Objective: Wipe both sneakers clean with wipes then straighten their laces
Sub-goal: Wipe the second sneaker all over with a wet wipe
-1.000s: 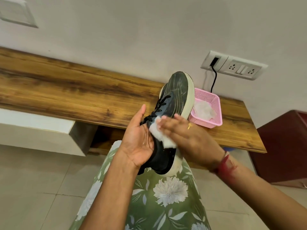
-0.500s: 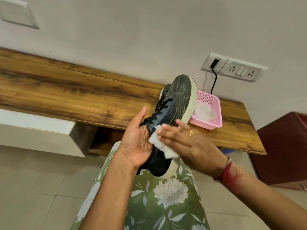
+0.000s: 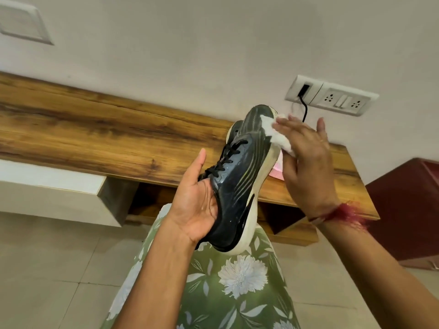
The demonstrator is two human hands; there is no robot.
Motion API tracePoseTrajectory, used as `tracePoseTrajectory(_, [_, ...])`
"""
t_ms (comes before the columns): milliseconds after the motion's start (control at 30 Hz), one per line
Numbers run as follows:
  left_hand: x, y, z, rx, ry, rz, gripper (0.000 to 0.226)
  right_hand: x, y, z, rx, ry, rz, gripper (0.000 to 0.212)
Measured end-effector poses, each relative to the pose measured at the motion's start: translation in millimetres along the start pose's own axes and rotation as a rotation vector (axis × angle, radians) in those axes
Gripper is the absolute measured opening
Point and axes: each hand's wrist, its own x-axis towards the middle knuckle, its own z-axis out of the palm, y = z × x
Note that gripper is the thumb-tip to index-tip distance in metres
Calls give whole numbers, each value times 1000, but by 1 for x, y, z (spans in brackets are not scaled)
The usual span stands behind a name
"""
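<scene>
A dark sneaker [image 3: 240, 186] with a cream sole and black laces is held toe-up over my lap, heel resting on my knee. My left hand [image 3: 194, 198] cups its heel and lace side from the left. My right hand [image 3: 306, 160] presses a white wipe [image 3: 275, 134] flat against the toe end on the shoe's right side. The upper looks wet and shiny. Just behind the toe, the tip of a second sneaker [image 3: 234, 131] peeks out on the shelf.
A long wooden shelf [image 3: 95, 134] runs along the wall. A pink basket [image 3: 279, 168] sits on it, mostly hidden behind my right hand. A wall socket panel [image 3: 332, 96] with a black cable is above. A dark red cabinet [image 3: 408, 210] stands at right.
My right hand has slid the wipe from the shoe's middle, near the laces, up to the toe. The sneaker is raised slightly higher and turned.
</scene>
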Motion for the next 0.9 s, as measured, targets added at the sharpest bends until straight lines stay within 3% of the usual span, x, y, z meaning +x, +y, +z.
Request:
tracePoseTrajectory(233, [3, -4, -5, 60, 75, 58, 77, -59, -46, 39, 88, -204, -344, 41])
tracePoseTrajectory(333, [2, -2, -7, 100, 93, 58, 83, -52, -37, 37, -56, -253, -515, 41])
tracePoseTrajectory(467, [0, 1, -2, 129, 78, 82, 84, -18, -12, 28, -140, -129, -372, 39])
tracePoseTrajectory(667, [-5, 5, 2, 183, 173, 86, 86, -47, -31, 30, -98, -245, -662, 36])
tracePoseTrajectory(833, [-6, 4, 8, 195, 214, 62, 83, -27, -20, 23, -126, -118, -431, 41])
tracePoseTrajectory(900, [-7, 6, 7, 167, 210, 39, 81, -42, -32, 29, -60, -113, -446, 39])
